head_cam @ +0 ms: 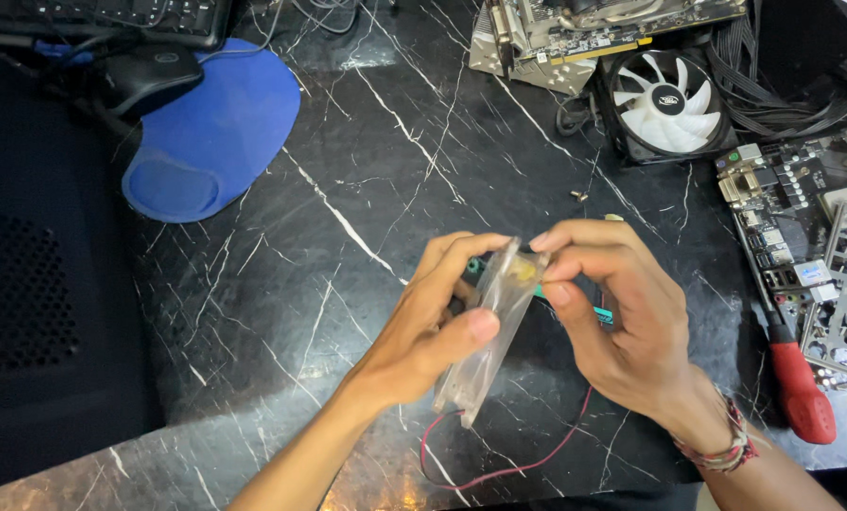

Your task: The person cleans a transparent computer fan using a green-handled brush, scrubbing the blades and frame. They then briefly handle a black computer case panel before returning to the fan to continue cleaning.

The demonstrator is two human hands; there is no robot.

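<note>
Left hand [433, 326] grip pinched round clear plastic fan [485, 331], edge-on; right hand [612, 322] fingertips pressed tog. on its top corner. Red wire [508, 466] trails on glossy veined black tabletop [348, 170].

Just one camera here, worn on the head, looking steeply down at the black marble tabletop [366, 189] from close range. Both forearms come in from the bottom edge, so the hands sit near frame center. The far side of the tabletop runs along the top edge.
</note>
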